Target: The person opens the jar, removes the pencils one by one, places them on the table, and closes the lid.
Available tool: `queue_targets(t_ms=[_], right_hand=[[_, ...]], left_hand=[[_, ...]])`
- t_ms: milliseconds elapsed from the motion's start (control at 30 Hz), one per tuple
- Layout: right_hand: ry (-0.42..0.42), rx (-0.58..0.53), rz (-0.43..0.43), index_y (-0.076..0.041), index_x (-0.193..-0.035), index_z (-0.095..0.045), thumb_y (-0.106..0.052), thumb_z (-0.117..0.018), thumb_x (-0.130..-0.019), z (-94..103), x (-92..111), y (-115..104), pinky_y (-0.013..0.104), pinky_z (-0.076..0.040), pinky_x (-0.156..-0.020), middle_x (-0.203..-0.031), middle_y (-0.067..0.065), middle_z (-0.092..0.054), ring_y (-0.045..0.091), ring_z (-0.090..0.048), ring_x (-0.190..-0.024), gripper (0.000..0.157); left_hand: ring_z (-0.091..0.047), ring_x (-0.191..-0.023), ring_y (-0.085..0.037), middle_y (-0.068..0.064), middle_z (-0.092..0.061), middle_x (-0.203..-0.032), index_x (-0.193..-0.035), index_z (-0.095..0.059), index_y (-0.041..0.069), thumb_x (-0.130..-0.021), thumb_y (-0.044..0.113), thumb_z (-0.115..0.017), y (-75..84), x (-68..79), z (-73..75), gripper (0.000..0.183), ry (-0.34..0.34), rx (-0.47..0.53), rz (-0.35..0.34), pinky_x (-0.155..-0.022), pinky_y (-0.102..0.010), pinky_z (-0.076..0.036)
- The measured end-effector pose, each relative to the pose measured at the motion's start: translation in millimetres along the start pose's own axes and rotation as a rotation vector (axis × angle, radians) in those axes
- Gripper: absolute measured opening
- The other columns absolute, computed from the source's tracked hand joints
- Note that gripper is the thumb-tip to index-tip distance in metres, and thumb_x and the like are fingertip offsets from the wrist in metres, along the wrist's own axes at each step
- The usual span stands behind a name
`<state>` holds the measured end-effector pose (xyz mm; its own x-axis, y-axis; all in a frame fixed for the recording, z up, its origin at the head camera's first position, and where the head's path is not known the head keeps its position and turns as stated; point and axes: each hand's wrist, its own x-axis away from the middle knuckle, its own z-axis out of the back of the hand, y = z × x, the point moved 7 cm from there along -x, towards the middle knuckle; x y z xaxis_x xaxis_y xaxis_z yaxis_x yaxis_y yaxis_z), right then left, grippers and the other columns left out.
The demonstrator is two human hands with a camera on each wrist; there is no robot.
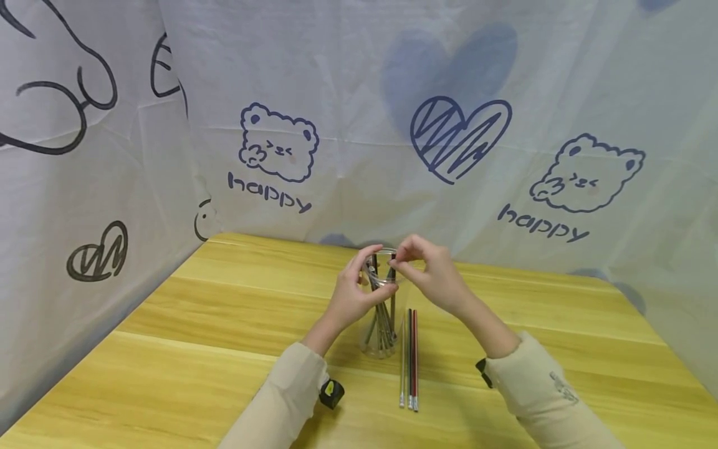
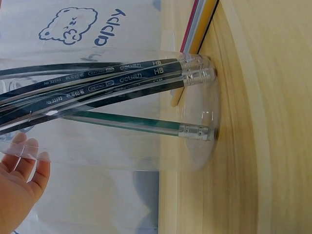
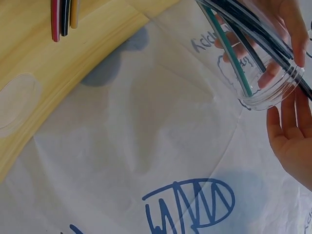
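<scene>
A tall clear plastic jar (image 1: 367,330) stands on the table, holding several dark pencils (image 2: 117,83) and a green pencil (image 2: 136,123). Their eraser ends rest at the bottom. My left hand (image 1: 353,290) grips the jar near its rim, thumb and fingers round opposite sides. Over the mouth, my right hand (image 1: 434,271) pinches the top of a dark pencil (image 3: 305,87) that reaches down into the jar. In the right wrist view, fingers of the left hand show through the clear wall.
Several loose pencils, among them a red pencil (image 1: 416,355), lie side by side on the wooden table (image 1: 224,312), just right of the jar. A round clear disc (image 3: 19,105) lies near the table's edge. White printed cloth (image 1: 348,156) hangs behind.
</scene>
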<state>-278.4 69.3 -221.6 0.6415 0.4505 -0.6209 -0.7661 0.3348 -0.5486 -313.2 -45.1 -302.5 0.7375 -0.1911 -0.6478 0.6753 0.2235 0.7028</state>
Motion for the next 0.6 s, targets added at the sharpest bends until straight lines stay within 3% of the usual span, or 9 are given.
queue_targets(t_ms=[133,267,367,600], right_hand=[[0.082,0.003,0.100,0.003,-0.084,-0.058,0.009,-0.058,-0.081,6.5,0.8,-5.2,0.031,-0.048,-0.073,-0.082,0.012,-0.062,0.022,-0.060,-0.079,0.007],[0.143,0.005,0.165,0.006,-0.090,-0.059,0.012,-0.058,-0.079,11.6,1.9,-8.2,0.029,-0.048,-0.071,-0.086,0.014,-0.062,0.023,-0.059,-0.076,0.013],[0.157,-0.013,0.172,0.008,-0.098,-0.057,0.014,-0.059,-0.077,13.3,1.4,-8.8,0.027,-0.048,-0.070,-0.093,0.016,-0.061,0.024,-0.059,-0.076,0.022],[0.185,-0.059,0.127,0.009,-0.115,-0.050,0.017,-0.061,-0.073,15.9,0.3,-6.8,0.025,-0.049,-0.068,-0.107,0.020,-0.053,0.026,-0.061,-0.075,0.045]], left_hand=[[-0.041,-0.080,-0.013,-0.011,-0.044,-0.129,-0.132,-0.041,0.011,-0.074,0.017,-0.072,3.1,-0.4,-0.4,0.066,-0.007,0.007,0.009,-0.067,-0.040,-0.039],[-0.042,-0.082,-0.016,-0.017,-0.044,-0.127,-0.130,-0.041,0.004,-0.074,0.010,-0.070,23.6,1.5,2.7,0.063,-0.019,0.010,0.023,-0.069,-0.034,-0.038],[-0.042,-0.079,-0.015,-0.018,-0.045,-0.125,-0.129,-0.041,0.001,-0.075,0.006,-0.068,38.2,3.3,6.8,0.061,-0.014,0.013,0.026,-0.067,-0.030,-0.036],[-0.042,-0.077,-0.026,-0.020,-0.046,-0.122,-0.128,-0.041,-0.001,-0.075,0.008,-0.069,41.2,4.2,9.0,0.061,-0.012,0.008,0.026,-0.065,-0.031,-0.036]])
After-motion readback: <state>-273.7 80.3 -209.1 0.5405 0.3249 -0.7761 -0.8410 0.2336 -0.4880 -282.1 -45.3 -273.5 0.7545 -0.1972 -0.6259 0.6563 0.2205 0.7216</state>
